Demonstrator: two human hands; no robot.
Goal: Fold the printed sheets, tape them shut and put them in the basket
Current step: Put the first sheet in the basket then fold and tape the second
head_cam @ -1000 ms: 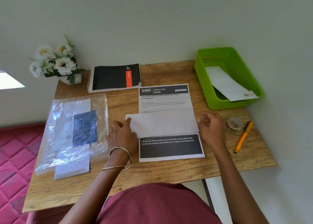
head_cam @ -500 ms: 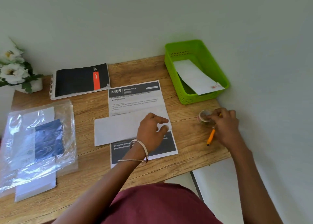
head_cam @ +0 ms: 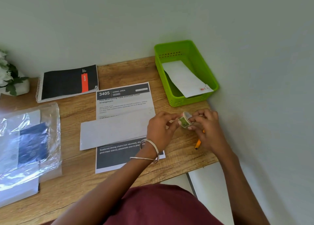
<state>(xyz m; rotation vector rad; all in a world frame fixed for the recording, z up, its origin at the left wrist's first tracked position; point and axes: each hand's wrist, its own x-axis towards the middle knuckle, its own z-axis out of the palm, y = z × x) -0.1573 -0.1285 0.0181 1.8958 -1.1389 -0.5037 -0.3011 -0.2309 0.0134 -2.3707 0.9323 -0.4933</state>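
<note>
- Near the worktop's (head_cam: 178, 158) right edge, both hands grasp the tape roll (head_cam: 184, 121): right hand (head_cam: 206, 129) holding it, left hand (head_cam: 159, 131) pinching at its end.
- The folded sheet (head_cam: 113, 131) lies unheld and may spring open.
- The tape may tear short or stick to the fingers.
- The basket (head_cam: 195, 58) already holds one sheet.

We see a wooden table (head_cam: 81, 178) pushed into a corner where two plain pale walls (head_cam: 119, 20) meet. Soft, even light falls across the wall and tabletop, and pale floor (head_cam: 210, 187) shows beside the table.
</note>
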